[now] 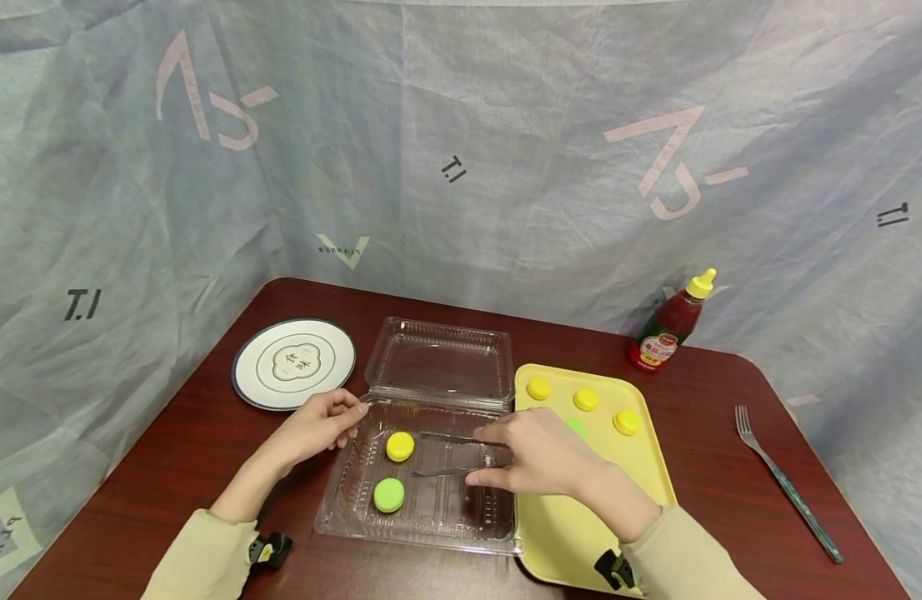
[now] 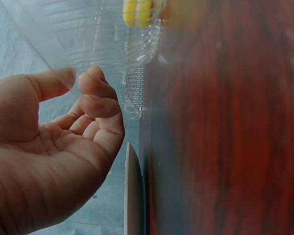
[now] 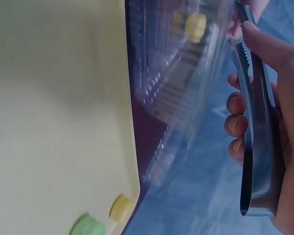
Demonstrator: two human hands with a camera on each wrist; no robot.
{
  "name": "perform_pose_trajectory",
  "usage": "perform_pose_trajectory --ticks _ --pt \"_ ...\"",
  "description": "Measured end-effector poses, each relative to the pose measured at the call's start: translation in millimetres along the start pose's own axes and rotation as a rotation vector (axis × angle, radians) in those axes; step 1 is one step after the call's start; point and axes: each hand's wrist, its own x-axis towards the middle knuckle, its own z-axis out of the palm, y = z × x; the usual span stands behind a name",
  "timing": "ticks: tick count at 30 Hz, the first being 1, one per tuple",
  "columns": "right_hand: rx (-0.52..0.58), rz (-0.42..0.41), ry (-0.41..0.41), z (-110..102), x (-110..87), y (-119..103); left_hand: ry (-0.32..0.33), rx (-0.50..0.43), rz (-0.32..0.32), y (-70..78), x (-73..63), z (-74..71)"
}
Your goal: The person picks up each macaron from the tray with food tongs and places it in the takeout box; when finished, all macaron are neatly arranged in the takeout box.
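Observation:
My left hand [image 1: 318, 429] pinches the left rim of a clear plastic clamshell container [image 1: 461, 521] between thumb and forefinger. In my right hand [image 1: 539, 454] is a pair of metal tongs [image 3: 267, 166], gripped along the arms. Their tips point left over the container and stand apart with nothing between them. A yellow macaron [image 1: 400, 447] lies in the container just left of the upper tip. Nearer the front, also inside, is a green macaron [image 1: 389, 495]. The container's lid [image 1: 440, 358] is folded back, away from me.
Right of the container, a yellow tray [image 1: 558, 533] bears three yellow macarons [image 1: 585, 399] and a green one [image 1: 577, 427], partly hidden by my hand. A white plate [image 1: 254, 367] sits at the back left. A sauce bottle [image 1: 667, 329] and a fork [image 1: 787, 483] are on the right.

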Motion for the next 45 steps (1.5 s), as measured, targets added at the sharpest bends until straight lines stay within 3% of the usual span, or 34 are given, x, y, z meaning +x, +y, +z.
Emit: perform_pose_trajectory --ticks 6,12,21,30,45 --pt "-0.005 0.012 0.062 -9.0 -10.3 13.6 0.001 -0.013 0.007 -3.2 2.2 -0.6" --pt "0.004 0.062 0.066 -19.7 -22.6 26.2 -0.003 -0.015 0.009 -3.5 2.1 -0.3" --pt "-0.068 0.106 0.158 -30.1 -45.5 48.3 -0.006 -0.016 0.004 -2.4 1.3 0.0" --pt "-0.048 0.254 0.139 -37.3 -71.8 69.4 -0.002 -0.008 -0.002 -3.1 1.4 0.4" --pt "-0.04 0.466 0.053 -27.1 -109.1 96.9 -0.005 -0.014 -0.001 -6.0 2.6 0.0"
